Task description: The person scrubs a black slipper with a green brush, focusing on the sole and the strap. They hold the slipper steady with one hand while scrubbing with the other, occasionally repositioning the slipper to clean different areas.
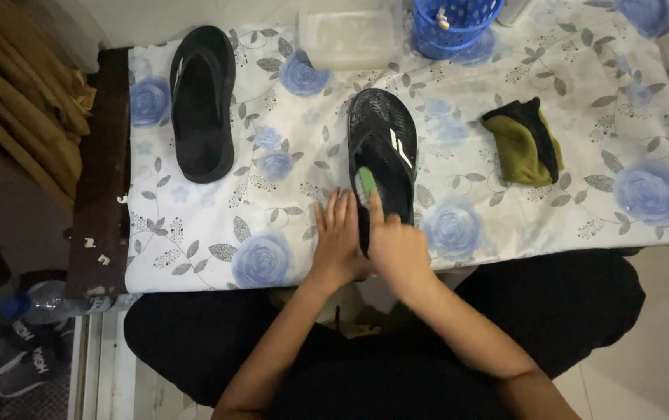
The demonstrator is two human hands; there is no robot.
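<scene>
Head view looks down on the right hand, its grip closed around a small green brush pressed to the heel of a black flip-flop. Beside it, the left hand lies flat with fingers spread, steadying that sandal's near end at the table's front edge. A white mark sits on the strap. Second black flip-flop lies well apart to the left, a folded olive cloth to the right, with bare flowered cover between. Clear plastic box and blue basket stand at the far edge.
</scene>
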